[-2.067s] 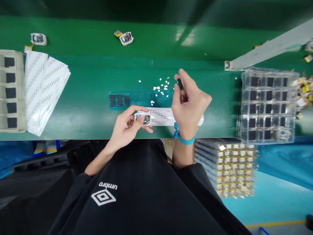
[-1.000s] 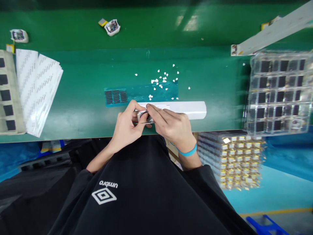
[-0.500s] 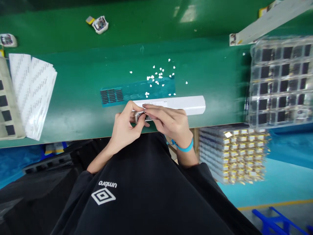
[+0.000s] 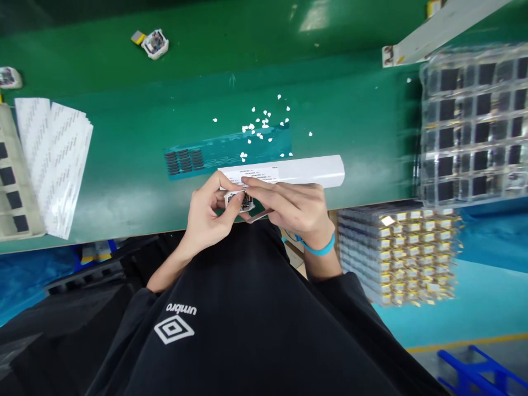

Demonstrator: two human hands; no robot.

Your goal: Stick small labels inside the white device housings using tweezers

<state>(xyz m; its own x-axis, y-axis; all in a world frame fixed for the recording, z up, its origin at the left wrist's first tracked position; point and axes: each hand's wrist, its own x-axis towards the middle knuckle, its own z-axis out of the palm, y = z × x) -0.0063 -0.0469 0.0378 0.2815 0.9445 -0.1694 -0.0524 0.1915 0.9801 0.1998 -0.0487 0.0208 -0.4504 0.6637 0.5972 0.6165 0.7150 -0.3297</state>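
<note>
My left hand (image 4: 211, 208) is closed around a small white device housing (image 4: 252, 207), its circuit board facing up, the thumb pressing along its edge. My right hand (image 4: 295, 208) reaches in from the other side. Its fingertips meet at the housing's upper edge, and what lies between them is too small to make out. Under its curled fingers juts a thin metallic strip (image 4: 260, 216) whose kind I cannot tell. Just beyond both hands lies a long white strip with a printed label sheet (image 4: 264, 175), partly covered by the fingers.
Small white pieces (image 4: 264, 122) lie scattered beyond the strip, beside rows of dark parts (image 4: 184, 160) on a blue film. White sheets (image 4: 53, 159) lie left. A clear compartment tray (image 4: 474, 132) stands right, above stacked trays (image 4: 400, 256). Another opened device (image 4: 155, 44) sits farther back.
The housing has tipped so more of its circuit board shows. My right hand has shifted slightly right, and the metallic strip under it shows more. The whole view has shifted a little.
</note>
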